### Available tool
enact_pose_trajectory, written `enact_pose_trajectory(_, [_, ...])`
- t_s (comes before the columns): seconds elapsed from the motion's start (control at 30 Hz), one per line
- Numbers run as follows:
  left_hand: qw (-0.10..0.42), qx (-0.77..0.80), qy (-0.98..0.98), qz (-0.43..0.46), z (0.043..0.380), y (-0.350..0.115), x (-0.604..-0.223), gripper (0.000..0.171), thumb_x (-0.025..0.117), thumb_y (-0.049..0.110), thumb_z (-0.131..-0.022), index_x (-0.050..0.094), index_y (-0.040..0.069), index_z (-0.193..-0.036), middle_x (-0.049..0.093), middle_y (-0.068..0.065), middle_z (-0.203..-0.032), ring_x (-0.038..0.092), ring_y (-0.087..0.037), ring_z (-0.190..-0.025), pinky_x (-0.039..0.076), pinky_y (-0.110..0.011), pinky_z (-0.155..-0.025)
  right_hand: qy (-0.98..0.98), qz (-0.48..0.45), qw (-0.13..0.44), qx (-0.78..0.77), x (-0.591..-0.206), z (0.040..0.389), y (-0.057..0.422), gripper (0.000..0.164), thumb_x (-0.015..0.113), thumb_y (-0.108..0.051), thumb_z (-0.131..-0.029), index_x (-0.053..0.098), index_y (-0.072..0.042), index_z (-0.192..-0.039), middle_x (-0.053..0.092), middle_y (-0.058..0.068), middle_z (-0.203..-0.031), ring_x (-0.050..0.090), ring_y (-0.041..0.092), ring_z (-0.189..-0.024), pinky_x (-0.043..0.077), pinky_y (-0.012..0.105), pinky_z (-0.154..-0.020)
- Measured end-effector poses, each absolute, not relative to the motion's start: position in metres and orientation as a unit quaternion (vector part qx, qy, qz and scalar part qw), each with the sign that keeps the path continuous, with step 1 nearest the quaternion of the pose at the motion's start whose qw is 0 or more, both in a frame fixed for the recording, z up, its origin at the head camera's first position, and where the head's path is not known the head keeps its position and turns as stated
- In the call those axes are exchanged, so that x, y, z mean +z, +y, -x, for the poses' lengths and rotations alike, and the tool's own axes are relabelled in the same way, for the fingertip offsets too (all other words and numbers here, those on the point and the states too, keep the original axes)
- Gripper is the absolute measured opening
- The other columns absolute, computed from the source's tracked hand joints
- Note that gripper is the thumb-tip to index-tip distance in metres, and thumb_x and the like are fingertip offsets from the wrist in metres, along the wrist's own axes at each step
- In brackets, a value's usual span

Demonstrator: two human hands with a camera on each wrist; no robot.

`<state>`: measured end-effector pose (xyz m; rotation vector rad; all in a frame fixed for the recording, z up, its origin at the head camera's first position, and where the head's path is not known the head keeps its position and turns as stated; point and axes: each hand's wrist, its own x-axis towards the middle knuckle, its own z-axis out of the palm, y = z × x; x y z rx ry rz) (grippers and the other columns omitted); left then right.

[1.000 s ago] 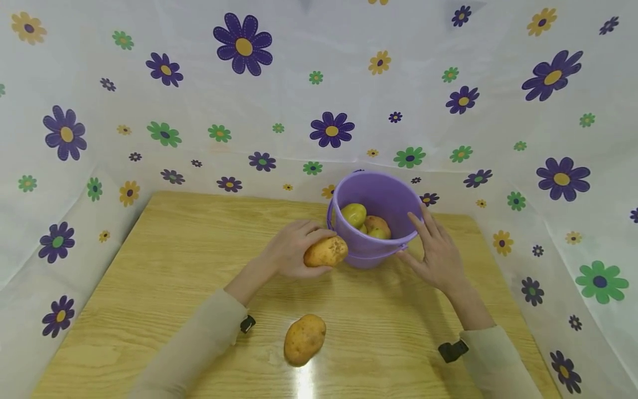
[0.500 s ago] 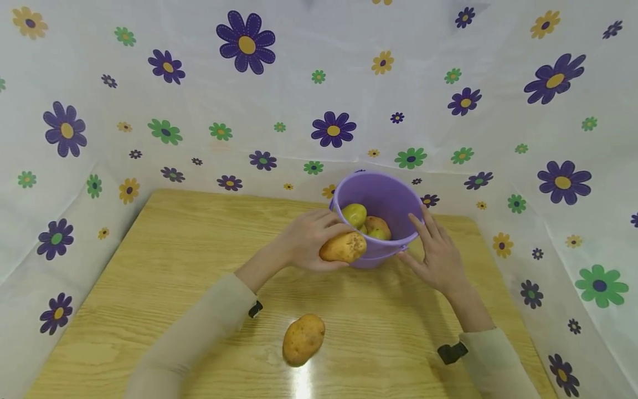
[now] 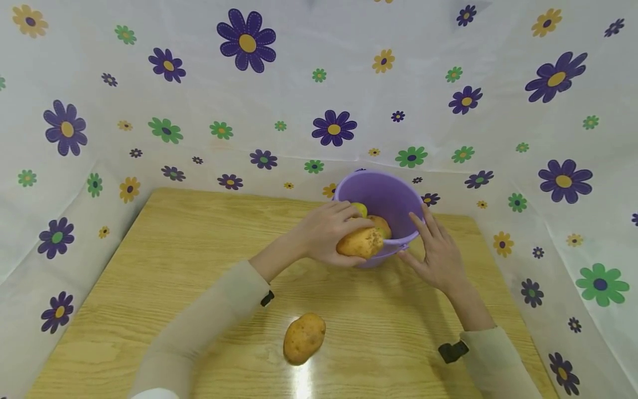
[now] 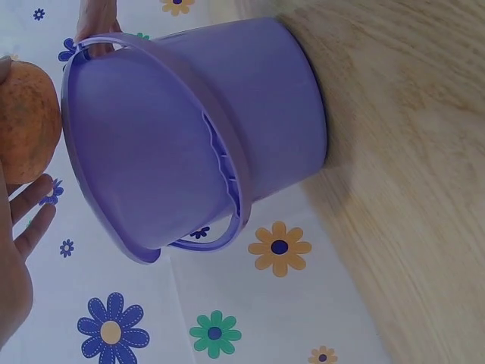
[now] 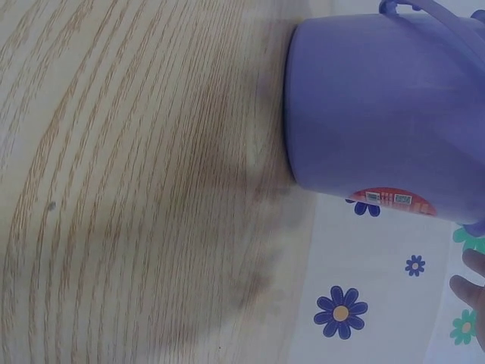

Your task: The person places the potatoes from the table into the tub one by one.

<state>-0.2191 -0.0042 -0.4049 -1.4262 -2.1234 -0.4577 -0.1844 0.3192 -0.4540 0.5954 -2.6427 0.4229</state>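
Note:
My left hand grips a brown potato at the near left rim of a purple bucket. In the left wrist view the potato appears beside the bucket's rim. My right hand rests at the bucket's right rim, its fingers fairly straight and the thumb below on the outside. Inside the bucket lie a smooth yellow-green fruit and a brownish, potato-like thing; my left hand and its potato hide part of the contents. A second potato lies on the table.
The wooden table backs onto a white flower-print sheet that also runs along both sides. A purple carrying handle hangs down the bucket's outside. A red label shows on the bucket.
My left hand has carried the potato rightward and slightly up, from left of the bucket to its near rim, now covering some fruit. My right hand and the table potato have stayed put.

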Motion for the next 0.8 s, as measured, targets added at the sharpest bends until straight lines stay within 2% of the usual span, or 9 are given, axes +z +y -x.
enact_pose_trajectory(0.3, [0.273, -0.193, -0.78, 0.528, 0.235, 0.007, -0.396, 0.07, 0.081, 0.061, -0.08, 0.069, 0.013, -0.129, 0.07, -0.005, -0.111, 0.064, -0.02, -0.099, 0.058, -0.032, -0.09, -0.942, -0.219, 0.201, 0.155, -0.455, 0.185, 0.319, 0.09, 0.057, -0.071, -0.096, 0.037, -0.016, -0.164, 0.022, 0.015, -0.177, 0.04, 0.057, -0.149, 0.042, 0.078, -0.109])
enact_pose_trajectory(0.53, [0.258, -0.185, -0.788, 0.527, 0.246, 0.018, -0.391, 0.069, 0.076, 0.062, -0.083, 0.069, 0.014, -0.132, 0.07, -0.003, -0.112, 0.065, -0.019, -0.102, 0.057, -0.034, -0.097, -0.944, -0.217, 0.196, 0.154, -0.454, 0.184, 0.319, 0.089, 0.058, -0.069, -0.096, 0.036, -0.017, -0.165, 0.02, 0.013, -0.177, 0.04, 0.055, -0.149, 0.041, 0.078, -0.11])
enact_pose_trajectory(0.8, [0.253, -0.165, -0.801, 0.517, 0.258, 0.031, -0.387, 0.072, 0.073, 0.067, -0.084, 0.068, 0.015, -0.134, 0.07, -0.002, -0.114, 0.066, -0.019, -0.105, 0.055, -0.036, -0.102, -0.941, -0.222, 0.203, 0.156, -0.456, 0.186, 0.32, 0.091, 0.05, -0.076, -0.097, 0.036, -0.016, -0.164, 0.021, 0.013, -0.177, 0.041, 0.056, -0.148, 0.041, 0.077, -0.111])
